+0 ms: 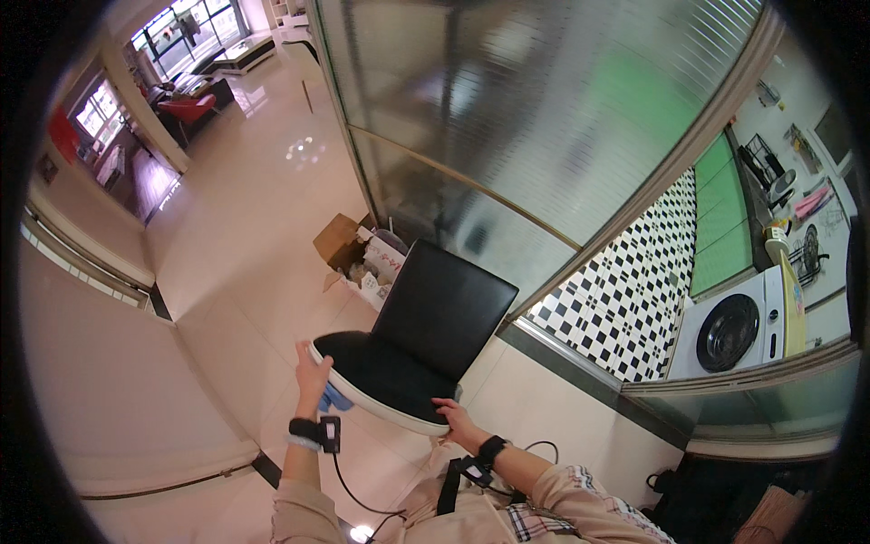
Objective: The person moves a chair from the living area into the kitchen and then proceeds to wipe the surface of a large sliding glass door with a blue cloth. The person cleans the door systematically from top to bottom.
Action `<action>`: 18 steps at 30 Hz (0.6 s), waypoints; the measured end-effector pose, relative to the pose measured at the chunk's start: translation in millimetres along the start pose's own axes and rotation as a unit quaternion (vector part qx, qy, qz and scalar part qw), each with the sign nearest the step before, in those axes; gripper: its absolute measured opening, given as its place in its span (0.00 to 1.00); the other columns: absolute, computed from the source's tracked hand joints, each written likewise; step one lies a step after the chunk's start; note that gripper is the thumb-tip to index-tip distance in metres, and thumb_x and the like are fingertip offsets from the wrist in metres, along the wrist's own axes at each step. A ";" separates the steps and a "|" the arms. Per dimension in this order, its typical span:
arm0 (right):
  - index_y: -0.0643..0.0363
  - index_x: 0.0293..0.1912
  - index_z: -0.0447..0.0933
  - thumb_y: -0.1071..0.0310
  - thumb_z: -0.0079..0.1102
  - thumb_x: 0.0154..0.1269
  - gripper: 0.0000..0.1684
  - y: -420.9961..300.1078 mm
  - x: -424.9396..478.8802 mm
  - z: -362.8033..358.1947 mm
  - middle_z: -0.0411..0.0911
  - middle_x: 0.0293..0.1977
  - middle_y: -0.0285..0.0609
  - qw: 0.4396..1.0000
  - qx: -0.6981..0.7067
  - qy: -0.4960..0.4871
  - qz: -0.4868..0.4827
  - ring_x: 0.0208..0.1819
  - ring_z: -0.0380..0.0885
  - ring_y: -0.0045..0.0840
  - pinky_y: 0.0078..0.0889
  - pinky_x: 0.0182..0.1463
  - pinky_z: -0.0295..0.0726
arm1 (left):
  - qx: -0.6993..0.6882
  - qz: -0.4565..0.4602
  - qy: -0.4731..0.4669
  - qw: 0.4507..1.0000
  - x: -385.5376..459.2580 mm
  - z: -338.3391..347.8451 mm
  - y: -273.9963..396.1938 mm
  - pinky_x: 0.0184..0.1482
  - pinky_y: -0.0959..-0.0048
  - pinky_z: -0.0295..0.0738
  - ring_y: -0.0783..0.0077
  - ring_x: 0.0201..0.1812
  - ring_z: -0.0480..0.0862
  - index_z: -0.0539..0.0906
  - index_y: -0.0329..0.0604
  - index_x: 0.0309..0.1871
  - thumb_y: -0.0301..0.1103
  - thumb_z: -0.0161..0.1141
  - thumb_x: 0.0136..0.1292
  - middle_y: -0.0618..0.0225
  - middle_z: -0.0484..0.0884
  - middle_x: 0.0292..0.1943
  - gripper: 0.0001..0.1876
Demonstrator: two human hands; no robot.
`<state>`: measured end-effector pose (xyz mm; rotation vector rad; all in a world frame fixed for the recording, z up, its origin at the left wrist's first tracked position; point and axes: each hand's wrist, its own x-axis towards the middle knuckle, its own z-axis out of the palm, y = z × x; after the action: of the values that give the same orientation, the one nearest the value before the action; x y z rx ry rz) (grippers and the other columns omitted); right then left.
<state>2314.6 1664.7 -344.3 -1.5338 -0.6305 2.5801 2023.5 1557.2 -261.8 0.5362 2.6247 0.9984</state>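
A chair with a black backrest (pixel 448 306) and a black seat (pixel 387 374) edged in white stands before me. At the seat's left front corner, my left hand (pixel 312 372) grips the rim, thumb on top. My right hand (pixel 459 423) holds the front right edge in the same way, its fingers on the black surface. Part of a blue cloth (pixel 335 399) shows below the seat near my left hand. The chair's legs are hidden under the seat.
An open cardboard box (pixel 340 245) with mixed items sits behind the chair, beside a ribbed glass partition (pixel 516 136). To the right, a door track (pixel 571 353) borders a checkered floor and a white washing machine (pixel 731 330). Cables hang from both wrist bands.
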 end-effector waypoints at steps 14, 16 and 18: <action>0.62 0.41 0.78 0.80 0.43 0.56 0.16 -7.7 -159.3 -168.7 0.77 0.41 0.43 0.996 -0.078 -0.001 -0.052 0.40 0.76 0.29 0.34 0.45 0.78 | -0.164 -0.027 -0.349 0.922 -174.5 14.2 48.0 0.53 0.77 0.63 0.72 0.46 0.72 0.77 0.39 0.43 0.36 0.53 0.60 0.66 0.76 0.43 0.13; 0.62 0.41 0.76 0.75 0.41 0.61 0.14 -4.2 -177.0 -197.2 0.74 0.38 0.41 0.998 -0.057 0.006 -0.006 0.38 0.74 0.27 0.33 0.40 0.78 | -0.192 -0.014 -0.326 0.926 -203.6 25.6 59.8 0.47 0.78 0.65 0.74 0.41 0.74 0.79 0.38 0.35 0.34 0.54 0.58 0.67 0.78 0.34 0.09; 0.61 0.41 0.76 0.74 0.41 0.62 0.14 2.1 -198.6 -226.0 0.73 0.35 0.39 0.999 -0.042 -0.003 0.004 0.35 0.74 0.25 0.31 0.37 0.78 | -0.222 -0.013 -0.315 0.923 -233.5 37.1 66.2 0.44 0.79 0.66 0.76 0.38 0.73 0.78 0.37 0.32 0.33 0.54 0.58 0.69 0.77 0.31 0.08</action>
<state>2607.1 1679.2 -275.3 -1.5577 -0.7438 2.5964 2261.8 1522.8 -213.6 0.5833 1.7709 1.1313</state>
